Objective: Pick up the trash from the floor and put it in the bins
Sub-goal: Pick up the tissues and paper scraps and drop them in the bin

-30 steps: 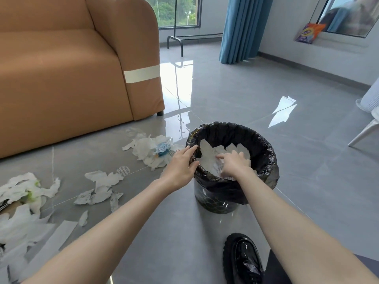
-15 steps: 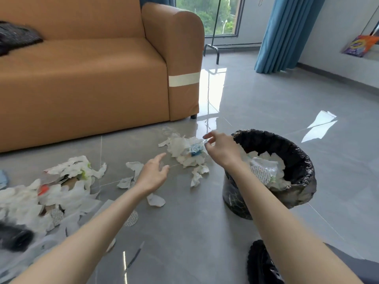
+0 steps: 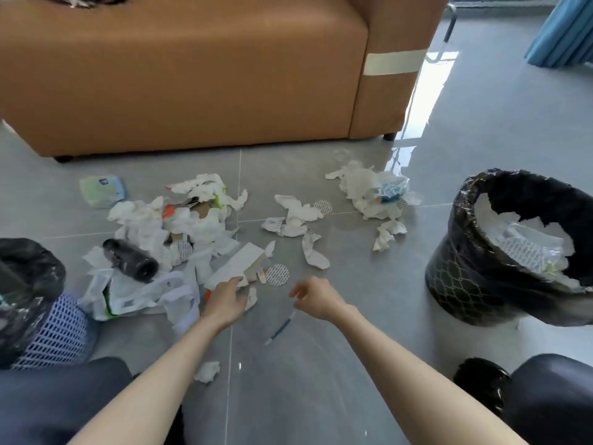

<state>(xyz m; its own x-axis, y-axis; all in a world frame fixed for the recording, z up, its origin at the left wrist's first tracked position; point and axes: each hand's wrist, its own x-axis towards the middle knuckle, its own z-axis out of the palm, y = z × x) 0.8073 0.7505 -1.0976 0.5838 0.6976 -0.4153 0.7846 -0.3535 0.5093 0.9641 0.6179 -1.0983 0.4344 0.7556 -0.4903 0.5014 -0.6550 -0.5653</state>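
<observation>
Grey glossy floor tiles (image 3: 481,139) fill the view, seen from the head of a person crouching. A tan leather sofa (image 3: 192,75) runs across the top, with a strip of pale tape (image 3: 394,62) on its arm.

At the right stands a round bin lined with a black bag (image 3: 462,284), partly filled with white paper and clear wrapping. At the left edge is a second bin of blue-and-white mesh (image 3: 54,332), also with a black liner.

Between the bins and in front of the sofa, trash lies on the floor. The largest heap of torn white tissue (image 3: 144,223) is left of centre. Smaller clusters lie at centre and near the right bin. A white plastic bag (image 3: 134,295) and a black bottle (image 3: 130,260) on its side lie at the heap's near edge.

The left hand (image 3: 224,301) reaches forward with its fingers on the near end of a flat white card (image 3: 237,266). Whether they grip it cannot be told. The right hand (image 3: 316,298) hovers beside it, fingers loosely curled and holding nothing. A pen (image 3: 280,327) lies on the floor just below it. A round patterned disc (image 3: 277,275) lies between the hands, beside the card.
</observation>
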